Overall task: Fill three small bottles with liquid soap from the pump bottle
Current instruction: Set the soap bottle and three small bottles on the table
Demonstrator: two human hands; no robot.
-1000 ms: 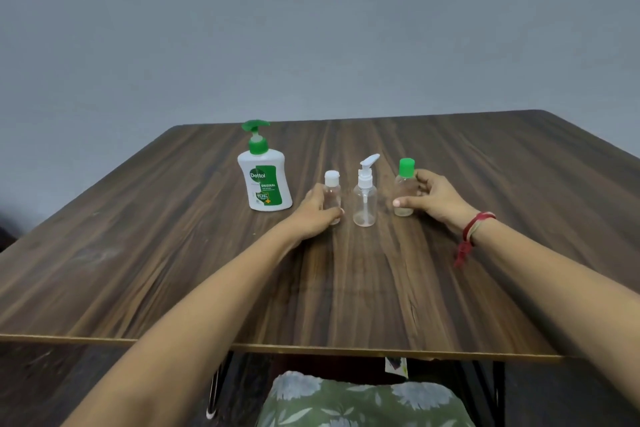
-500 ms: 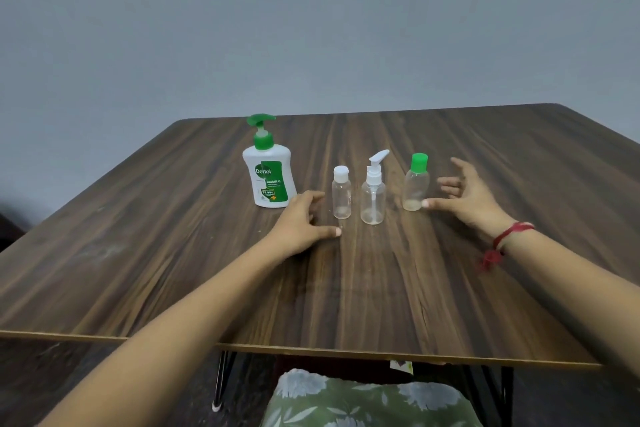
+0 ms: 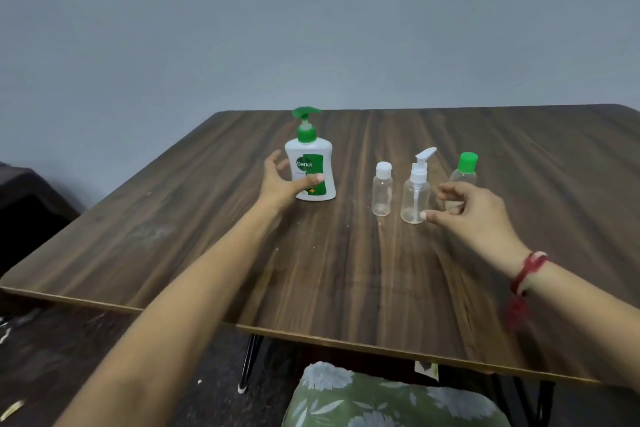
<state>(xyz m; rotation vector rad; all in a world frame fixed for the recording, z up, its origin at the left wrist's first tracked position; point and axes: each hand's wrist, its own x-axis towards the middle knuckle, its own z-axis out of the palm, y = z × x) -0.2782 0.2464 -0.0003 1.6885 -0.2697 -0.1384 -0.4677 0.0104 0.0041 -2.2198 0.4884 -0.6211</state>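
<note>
Nearest, right hand (image 3: 474,215) loosely curled, holding nothing, thumb beside spray bottle (image 3: 415,192). Farther, left hand (image 3: 280,184) fingers apart around pump bottle (image 3: 310,152), not clamped. White-cap bottle (image 3: 382,191), green-cap bottle (image 3: 467,163) upright on table (image 3: 346,270).

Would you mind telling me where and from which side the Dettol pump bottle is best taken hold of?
Grip the Dettol pump bottle round its broad white body, about label height, coming from its left, where the left hand hovers spread. It stands upright; the green pump head sits on a thin neck and would likely give, and the white-capped small bottle stands to its right.
</note>
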